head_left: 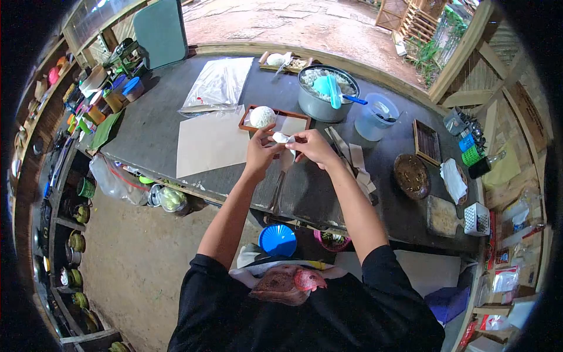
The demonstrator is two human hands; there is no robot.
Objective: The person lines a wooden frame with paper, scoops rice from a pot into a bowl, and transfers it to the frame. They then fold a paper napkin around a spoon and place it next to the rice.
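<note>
My left hand (262, 149) and my right hand (315, 148) meet above the front of the dark table, fingers closed on a small white piece (281, 138). It looks soft, like folded tissue or thin paper, but I cannot make out its exact kind. Just beyond my fingers lies a reddish-brown wooden tray (302, 124) with a rounded white mound of rice (262, 117) at its left. Behind it stands a grey pot (312, 104) of white rice, with a light blue scoop (334, 92) on top.
Brown paper sheets (208, 144) and a clear plastic pack (218, 84) lie left. Right of the pot are a clear plastic tub (375, 120), a brown round bowl (411, 176), a wooden tray (427, 142) and a cutting board (443, 216). A blue basket (277, 240) sits below the table edge.
</note>
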